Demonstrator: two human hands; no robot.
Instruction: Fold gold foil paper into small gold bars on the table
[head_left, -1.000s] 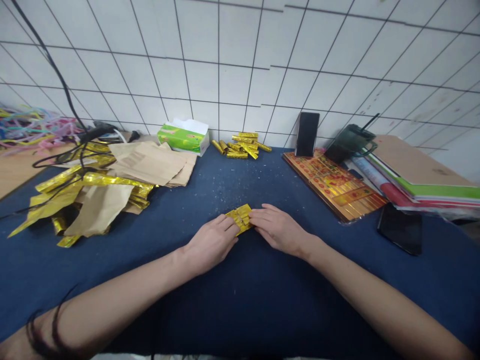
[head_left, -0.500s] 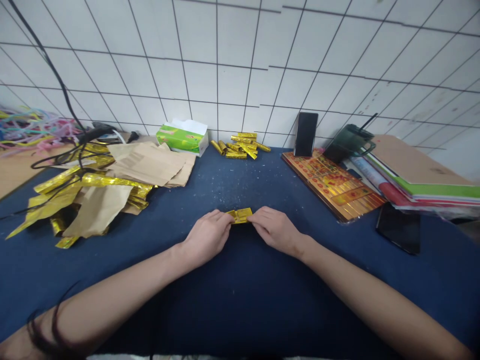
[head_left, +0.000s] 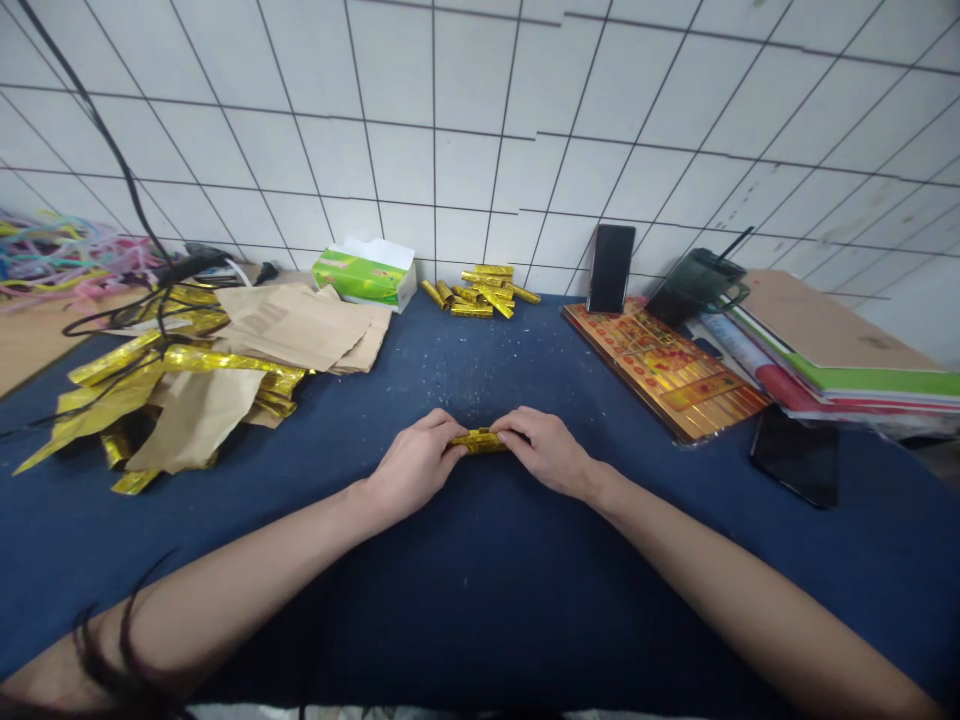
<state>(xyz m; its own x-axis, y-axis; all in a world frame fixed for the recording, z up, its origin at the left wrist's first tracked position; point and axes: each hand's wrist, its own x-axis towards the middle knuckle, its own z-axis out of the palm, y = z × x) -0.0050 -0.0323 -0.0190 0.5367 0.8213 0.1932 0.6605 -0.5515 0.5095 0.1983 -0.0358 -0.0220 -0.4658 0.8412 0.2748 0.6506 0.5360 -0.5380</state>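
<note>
A small roll of gold foil paper [head_left: 478, 441] lies on the dark blue tablecloth [head_left: 480, 580] in the middle. My left hand [head_left: 414, 465] pinches its left end with curled fingers. My right hand [head_left: 546, 451] grips its right end the same way. Only the short middle of the roll shows between my fingers. A heap of finished gold rolls [head_left: 478, 286] lies at the back by the tiled wall.
Loose gold foil sheets [head_left: 112, 385] and brown paper sheets [head_left: 300, 325] are piled at the left, with black cables over them. A green tissue box [head_left: 365, 271] stands behind. At the right are a gold printed sheet stack [head_left: 664, 365], two phones [head_left: 796, 456] and stacked folders [head_left: 840, 365].
The gold paper was a flat folded piece a second ago; it is now rolled into a narrow tube between both hands, whose fingers have curled over it.
</note>
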